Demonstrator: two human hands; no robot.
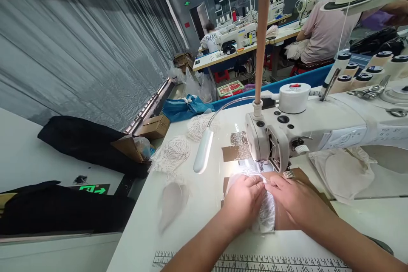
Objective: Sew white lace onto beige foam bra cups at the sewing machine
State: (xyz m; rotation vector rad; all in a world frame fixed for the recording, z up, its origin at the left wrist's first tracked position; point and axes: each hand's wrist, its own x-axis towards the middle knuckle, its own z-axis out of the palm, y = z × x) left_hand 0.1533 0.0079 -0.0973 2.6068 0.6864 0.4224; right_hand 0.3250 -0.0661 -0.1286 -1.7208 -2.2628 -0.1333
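White lace fabric (267, 213) lies under the needle area of a white sewing machine (306, 123). On its left part, my left hand (244, 197) has its fingers bent and pressed together on the cloth. My right hand (291, 195) pinches the fabric edge just right of it, and the fingertips of both hands nearly meet in front of the presser foot. A lit lamp (203, 152) on a bendable neck hangs left of the machine head. Brown board (287, 216) shows beneath the fabric.
Lace pieces (174, 153) and a beige cup piece (172, 204) lie on the left of the table. More cups (342, 172) rest at the right. A ruler strip (255, 262) runs along the front. Thread cones (363, 80) and scissors (371, 92) are behind the machine. Two people sit farther back.
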